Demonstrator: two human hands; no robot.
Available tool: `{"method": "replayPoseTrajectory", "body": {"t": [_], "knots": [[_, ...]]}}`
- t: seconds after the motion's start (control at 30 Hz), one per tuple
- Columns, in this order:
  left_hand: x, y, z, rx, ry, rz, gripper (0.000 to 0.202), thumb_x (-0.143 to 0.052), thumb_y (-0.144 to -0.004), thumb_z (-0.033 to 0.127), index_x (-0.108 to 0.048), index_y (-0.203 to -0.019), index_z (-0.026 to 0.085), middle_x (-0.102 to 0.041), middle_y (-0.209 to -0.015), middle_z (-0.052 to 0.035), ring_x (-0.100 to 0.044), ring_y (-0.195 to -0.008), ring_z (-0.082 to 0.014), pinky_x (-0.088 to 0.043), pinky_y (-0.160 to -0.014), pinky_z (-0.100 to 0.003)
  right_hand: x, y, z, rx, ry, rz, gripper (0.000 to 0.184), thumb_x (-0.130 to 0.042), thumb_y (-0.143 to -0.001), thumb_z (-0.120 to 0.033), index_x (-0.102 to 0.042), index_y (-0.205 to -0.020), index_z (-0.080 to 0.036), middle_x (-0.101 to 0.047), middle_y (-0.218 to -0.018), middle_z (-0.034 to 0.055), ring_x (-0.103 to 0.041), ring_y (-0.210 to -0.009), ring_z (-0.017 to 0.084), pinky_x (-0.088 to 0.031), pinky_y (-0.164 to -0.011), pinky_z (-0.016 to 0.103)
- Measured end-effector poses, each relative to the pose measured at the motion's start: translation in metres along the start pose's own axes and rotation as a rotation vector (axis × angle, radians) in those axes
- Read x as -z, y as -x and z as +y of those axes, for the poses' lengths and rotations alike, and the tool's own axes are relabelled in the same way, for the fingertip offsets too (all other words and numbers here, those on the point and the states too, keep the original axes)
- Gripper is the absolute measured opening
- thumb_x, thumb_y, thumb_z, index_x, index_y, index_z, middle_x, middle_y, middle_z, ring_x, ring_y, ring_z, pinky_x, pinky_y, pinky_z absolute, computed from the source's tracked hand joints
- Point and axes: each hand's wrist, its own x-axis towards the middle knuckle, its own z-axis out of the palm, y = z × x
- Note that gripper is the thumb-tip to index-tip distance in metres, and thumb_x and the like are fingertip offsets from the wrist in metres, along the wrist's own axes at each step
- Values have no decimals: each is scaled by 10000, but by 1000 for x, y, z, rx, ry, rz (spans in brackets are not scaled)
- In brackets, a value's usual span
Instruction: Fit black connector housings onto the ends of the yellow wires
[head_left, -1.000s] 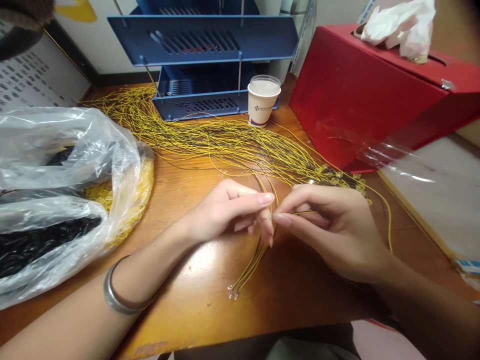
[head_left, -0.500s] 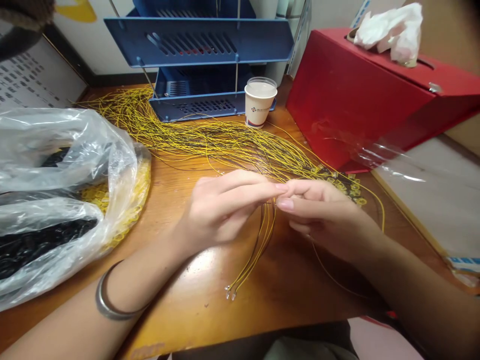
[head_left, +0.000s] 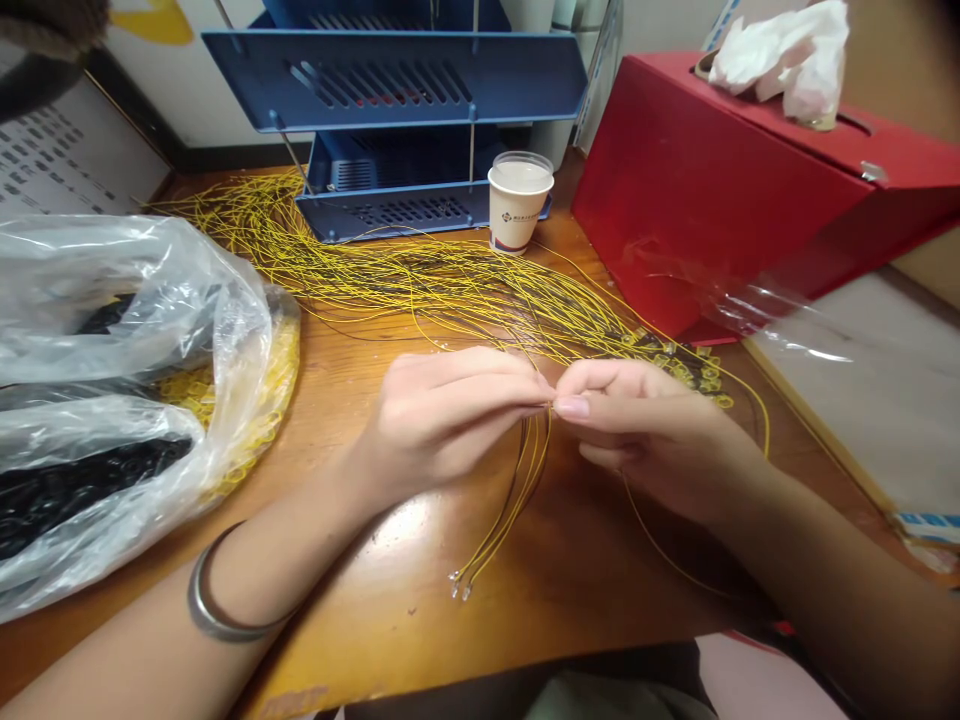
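At the left, a glossy, crumpled clear plastic bag (head_left: 180,240) holds shiny black coils (head_left: 82,480) and small yellow loops (head_left: 251,440). A smooth metal bangle (head_left: 225,610) circles the person's left wrist. Beyond, a tangled bundle of thin yellow and black wires (head_left: 420,280) stretches across the wood-grained worktop (head_left: 337,650), beneath a slotted blue rack (head_left: 420,80). The left hand (head_left: 450,415) has its fingers straight and pressed together; whether they grip anything cannot be told. Slim wire ends (head_left: 517,500) emerge below the fingertips, their long axis bowed and slanting left, clear tips (head_left: 466,592) pointing toward the near edge. A tapered paper cup (head_left: 514,215) stands behind. The right hand (head_left: 660,425) pinches thumb to forefinger on a fine strand (head_left: 553,404), touching the left fingertips. Farther right, white tissue (head_left: 787,60) tops an angular red box (head_left: 690,180).
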Motion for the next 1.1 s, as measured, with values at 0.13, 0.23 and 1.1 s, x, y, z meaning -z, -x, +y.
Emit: {"method": "replayPoseTrajectory", "body": {"t": [0.13, 0.23, 1.1], "knots": [[1, -1, 2, 17, -18, 14, 100, -662, -874, 79, -718, -922, 147, -777, -889, -58, -739, -808, -116, -595, -760, -187, -1, 0, -1, 6, 21, 18, 280, -807, -720, -341, -617, -672, -143, -305, -499, -91, -178, -446, 31, -84, -408, 224], [2, -3, 3, 41, -25, 25, 98, -673, -867, 88, -727, -890, 167, -783, -869, -45, -742, -780, -116, -605, -743, -191, -1, -1, 0, 5, 34, 31, 293, -813, -711, -355, -611, -682, -144, -305, -495, -96, -172, -443, 31, -84, -408, 224], [-5, -3, 6, 334, 227, -21, 100, -684, -843, 123, -718, -752, 99, -732, -715, -65, -668, -638, -118, -517, -605, -198, 2, 2, 9, 219, 205, 145, 155, -770, -816, -296, -683, -750, -186, -442, -541, -57, -309, -486, 49, -176, -435, 214]]}}
